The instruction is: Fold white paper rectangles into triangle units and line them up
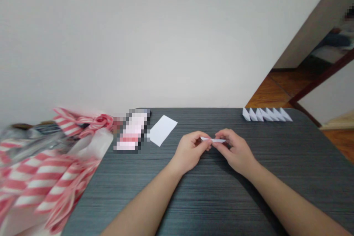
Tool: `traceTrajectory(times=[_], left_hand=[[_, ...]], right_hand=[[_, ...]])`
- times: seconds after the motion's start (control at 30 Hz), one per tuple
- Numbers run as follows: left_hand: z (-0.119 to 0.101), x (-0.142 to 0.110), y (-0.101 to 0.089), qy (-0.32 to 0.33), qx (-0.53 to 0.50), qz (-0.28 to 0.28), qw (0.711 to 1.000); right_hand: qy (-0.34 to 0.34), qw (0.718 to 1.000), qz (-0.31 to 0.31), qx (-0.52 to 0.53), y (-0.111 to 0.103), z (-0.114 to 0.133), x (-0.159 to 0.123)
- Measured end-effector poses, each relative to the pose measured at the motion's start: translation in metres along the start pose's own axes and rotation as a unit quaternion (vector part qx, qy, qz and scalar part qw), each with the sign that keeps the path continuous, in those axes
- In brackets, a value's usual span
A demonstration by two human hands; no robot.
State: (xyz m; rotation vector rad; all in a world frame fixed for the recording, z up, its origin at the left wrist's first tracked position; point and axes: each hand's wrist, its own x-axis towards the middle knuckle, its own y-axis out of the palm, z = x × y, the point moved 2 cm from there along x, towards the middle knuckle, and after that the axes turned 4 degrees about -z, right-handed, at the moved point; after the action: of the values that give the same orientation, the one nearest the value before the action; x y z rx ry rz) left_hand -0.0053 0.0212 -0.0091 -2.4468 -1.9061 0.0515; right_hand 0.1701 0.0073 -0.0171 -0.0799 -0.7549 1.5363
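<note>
Both hands hover over the dark grey wood-grain table (210, 206), pinching a narrow folded strip of white paper (212, 140) between them. My left hand (190, 151) holds its left end, and my right hand (235, 151) grips the right end. The fingers hide much of the strip. Several small folded white paper pieces (267, 115) stand in an overlapping row along the far right edge. A flat white paper rectangle (163, 130) lies at the far edge, left of my hands.
A pixelated pink-and-white object (132, 131) lies beyond the paper rectangle's left side. A blurred pink-and-white striped bag (41, 177) and clear plastic fill the left foreground, overlapping the table's left edge. A white wall (138, 37) stands behind the table, with wooden floor (279, 88) at right.
</note>
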Motion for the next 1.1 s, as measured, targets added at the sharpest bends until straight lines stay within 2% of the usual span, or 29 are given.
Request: traceTrajectory(times=[0.07, 0.23, 0.57, 0.7, 0.9, 1.1], left_hand=[[-0.001, 0.0, 0.001, -0.007, -0.009, -0.004, 1.0], [-0.002, -0.001, 0.002, -0.019, -0.032, -0.008, 0.999], [0.009, 0.002, 0.001, -0.023, -0.011, -0.02, 0.999], [0.007, 0.002, 0.001, -0.022, 0.008, 0.001, 1.0], [0.008, 0.001, 0.001, -0.026, 0.01, 0.014, 1.0], [0.01, 0.002, 0.002, -0.033, -0.002, 0.018, 0.999]], right_hand=[[0.022, 1.0, 0.004, -0.009, 0.0, -0.001, 0.0], [0.019, 0.998, 0.043, -0.031, -0.003, 0.005, 0.004], [0.042, 0.997, 0.046, -0.045, -0.003, 0.005, 0.004], [0.048, 0.997, 0.047, -0.031, -0.004, 0.002, 0.005], [0.093, 0.991, 0.089, 0.023, -0.001, -0.002, 0.003], [0.084, 0.991, 0.104, 0.023, -0.003, 0.002, 0.005]])
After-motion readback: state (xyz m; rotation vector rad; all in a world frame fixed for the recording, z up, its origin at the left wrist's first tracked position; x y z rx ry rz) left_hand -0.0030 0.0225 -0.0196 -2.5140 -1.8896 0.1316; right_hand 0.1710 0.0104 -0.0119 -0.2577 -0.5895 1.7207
